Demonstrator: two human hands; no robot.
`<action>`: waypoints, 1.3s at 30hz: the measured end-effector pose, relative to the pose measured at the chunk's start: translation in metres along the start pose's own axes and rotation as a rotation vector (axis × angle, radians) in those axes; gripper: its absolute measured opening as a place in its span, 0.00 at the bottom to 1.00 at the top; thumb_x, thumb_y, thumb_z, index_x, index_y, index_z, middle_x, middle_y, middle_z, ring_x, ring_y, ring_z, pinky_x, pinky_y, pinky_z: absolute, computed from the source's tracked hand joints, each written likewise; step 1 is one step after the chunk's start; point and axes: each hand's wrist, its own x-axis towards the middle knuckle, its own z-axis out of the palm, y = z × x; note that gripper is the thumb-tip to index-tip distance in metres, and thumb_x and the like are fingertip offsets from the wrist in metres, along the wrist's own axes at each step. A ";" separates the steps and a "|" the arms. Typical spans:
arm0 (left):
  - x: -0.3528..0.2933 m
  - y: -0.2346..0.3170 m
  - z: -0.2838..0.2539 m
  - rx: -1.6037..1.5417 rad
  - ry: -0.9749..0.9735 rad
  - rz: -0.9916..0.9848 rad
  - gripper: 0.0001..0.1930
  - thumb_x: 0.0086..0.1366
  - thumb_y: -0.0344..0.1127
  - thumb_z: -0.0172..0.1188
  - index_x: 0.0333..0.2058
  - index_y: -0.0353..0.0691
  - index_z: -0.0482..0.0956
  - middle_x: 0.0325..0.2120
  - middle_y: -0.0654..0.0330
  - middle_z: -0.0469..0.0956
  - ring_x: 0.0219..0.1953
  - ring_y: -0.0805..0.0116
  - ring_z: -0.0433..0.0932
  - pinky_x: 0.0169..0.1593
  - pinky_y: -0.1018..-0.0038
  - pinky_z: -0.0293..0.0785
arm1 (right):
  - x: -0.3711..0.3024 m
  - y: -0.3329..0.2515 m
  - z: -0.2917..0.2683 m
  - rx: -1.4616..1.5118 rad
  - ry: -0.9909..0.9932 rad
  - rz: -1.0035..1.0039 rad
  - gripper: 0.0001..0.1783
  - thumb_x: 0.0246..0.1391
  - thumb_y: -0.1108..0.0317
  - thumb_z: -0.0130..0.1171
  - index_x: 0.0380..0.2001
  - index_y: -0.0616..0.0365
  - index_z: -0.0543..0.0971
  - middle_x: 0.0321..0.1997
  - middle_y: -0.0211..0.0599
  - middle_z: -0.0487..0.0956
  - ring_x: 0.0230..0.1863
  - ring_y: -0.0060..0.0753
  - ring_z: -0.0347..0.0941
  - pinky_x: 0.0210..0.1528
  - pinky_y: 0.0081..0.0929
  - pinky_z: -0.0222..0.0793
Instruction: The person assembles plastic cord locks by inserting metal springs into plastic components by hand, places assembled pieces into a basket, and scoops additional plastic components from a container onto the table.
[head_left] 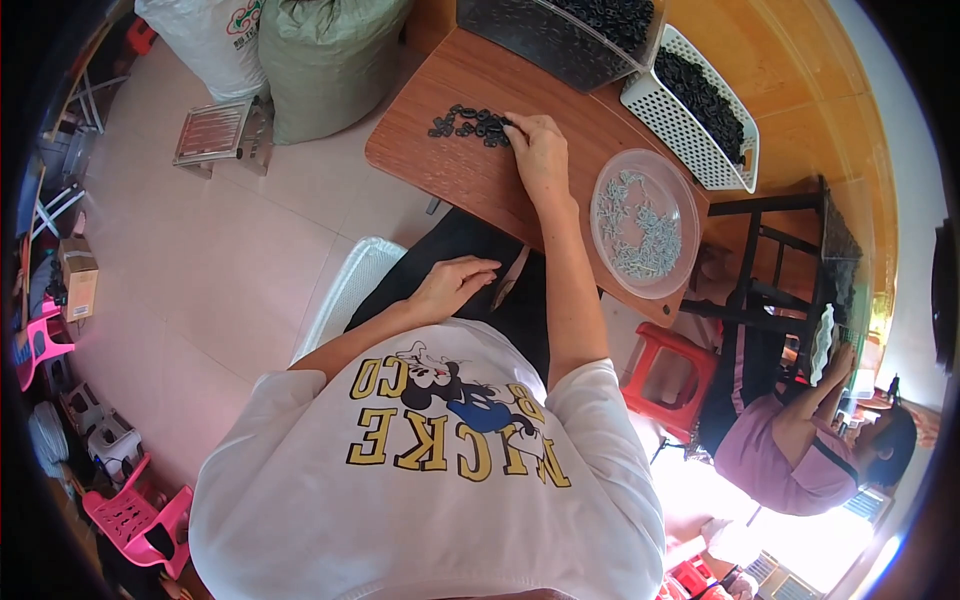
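A: Where do we have the right hand?
B: We have the right hand point(541, 155) over the brown table point(425, 90), at the right end of a small group of black rings point(466, 126). Thumb and fingers bend down, tips meeting the last rings.
A: Do we have a ring gripped?
B: We can't tell. The fingertips cover the contact.
A: And the rings?
B: We see them loose on the tabletop, toward its left part, some touching, some apart.
A: Left hand?
B: We see the left hand point(452, 289) down at the lap, below the table edge, by the dark trousers point(448, 236). Fingers loosely extended, close together, pointing right.
A: What do we have around the right arm?
B: To its right, a round clear tub point(597, 222) with silvery screws point(652, 245) in it, spread unevenly. Beyond the tub, a white perforated basket point(640, 100) full of black pieces, standing tilted in our view. At the far edge, a clear bin point(520, 45), also with black pieces.
A: Off the table?
B: On the left floor we have a metal stool point(215, 133) beside a green sack point(325, 70). On the right, a red stool point(668, 375) and a co-worker in a purple shirt point(790, 460), arms reaching toward another work surface.
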 end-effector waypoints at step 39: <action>0.010 0.115 -0.005 -0.022 -0.607 -0.089 0.12 0.60 0.32 0.58 0.42 0.39 0.79 0.35 0.57 0.80 0.36 0.70 0.79 0.41 0.76 0.73 | -0.047 -0.015 -0.041 0.791 0.106 0.410 0.07 0.48 0.70 0.62 0.29 0.63 0.80 0.26 0.33 0.80 0.28 0.22 0.76 0.32 0.22 0.70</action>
